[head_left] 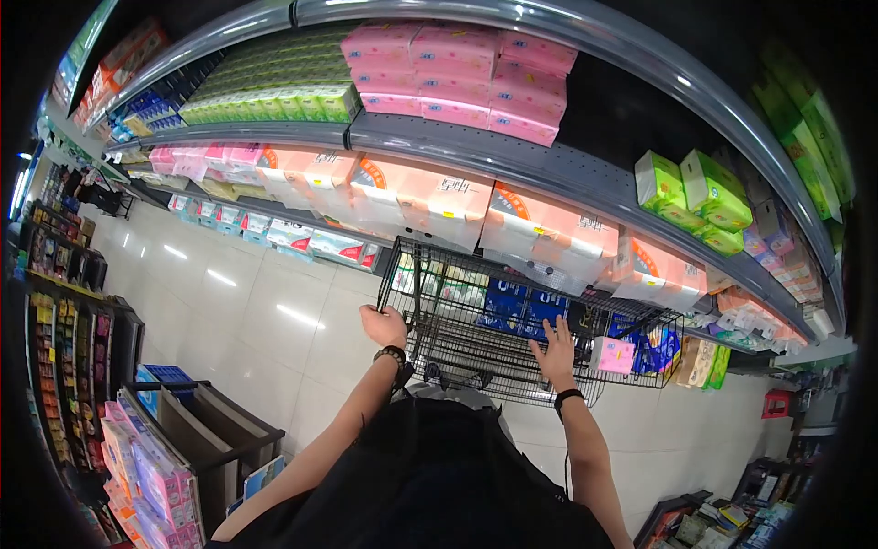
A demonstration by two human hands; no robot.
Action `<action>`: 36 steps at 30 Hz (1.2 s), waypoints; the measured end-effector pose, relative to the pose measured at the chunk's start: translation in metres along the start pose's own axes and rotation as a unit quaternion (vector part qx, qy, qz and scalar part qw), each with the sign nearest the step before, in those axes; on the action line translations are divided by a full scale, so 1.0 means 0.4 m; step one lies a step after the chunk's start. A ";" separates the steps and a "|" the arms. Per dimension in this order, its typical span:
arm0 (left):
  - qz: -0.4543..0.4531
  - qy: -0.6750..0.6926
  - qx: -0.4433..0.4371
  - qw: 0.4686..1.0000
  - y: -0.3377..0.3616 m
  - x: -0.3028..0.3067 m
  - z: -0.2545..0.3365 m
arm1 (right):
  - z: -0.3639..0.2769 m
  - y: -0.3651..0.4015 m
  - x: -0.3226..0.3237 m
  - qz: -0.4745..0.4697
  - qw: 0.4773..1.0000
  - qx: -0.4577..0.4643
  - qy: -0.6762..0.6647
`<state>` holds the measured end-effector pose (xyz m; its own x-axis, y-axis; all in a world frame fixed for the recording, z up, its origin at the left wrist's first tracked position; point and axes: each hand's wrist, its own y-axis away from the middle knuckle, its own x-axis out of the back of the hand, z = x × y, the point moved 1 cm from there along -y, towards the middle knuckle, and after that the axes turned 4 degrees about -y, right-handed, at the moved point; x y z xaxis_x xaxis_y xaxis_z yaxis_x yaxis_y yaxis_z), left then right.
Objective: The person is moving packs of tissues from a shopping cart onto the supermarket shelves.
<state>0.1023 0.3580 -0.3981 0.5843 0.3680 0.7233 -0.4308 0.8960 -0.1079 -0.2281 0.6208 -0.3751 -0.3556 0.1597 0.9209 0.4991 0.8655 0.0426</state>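
A black wire shopping cart (457, 352) stretches across in front of my body, alongside the shelf. My left hand (384, 326) is closed at the cart's left end, fingers curled at its wire edge. My right hand (555, 352) hovers over the cart's right half with fingers spread, holding nothing. Just right of that hand, a small pink tissue pack (613, 355) sits at the cart's right end. Blue packages (523, 306) show behind the wire mesh on the low shelf side.
Shelves hold pink tissue packs (457, 73), green packs (718, 190) and peach-coloured bundles (549, 221). A display rack (197, 425) with pink and purple packs stands at lower left. Tiled floor (247, 284) lies left of the cart. A red stool (776, 403) is at far right.
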 end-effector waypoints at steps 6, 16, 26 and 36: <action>-0.012 0.007 -0.001 1.000 0.007 0.010 0.005 | 0.015 0.005 -0.010 0.013 1.000 0.023 -0.016; 0.002 0.013 -0.027 1.000 0.007 0.008 0.011 | -0.004 0.002 -0.005 0.028 1.000 -0.009 -0.011; 0.005 0.007 -0.037 0.999 0.011 0.019 0.020 | -0.014 0.000 0.004 0.022 0.999 -0.023 -0.019; -0.003 0.015 -0.023 1.000 0.012 0.018 0.017 | -0.018 0.001 0.007 0.029 0.999 -0.025 -0.024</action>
<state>0.0997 0.3630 -0.3889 0.6079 0.3689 0.7031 -0.3947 0.9088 -0.1356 -0.2233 0.6182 -0.3698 -0.3619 0.2320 0.9029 0.5588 0.8292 0.0109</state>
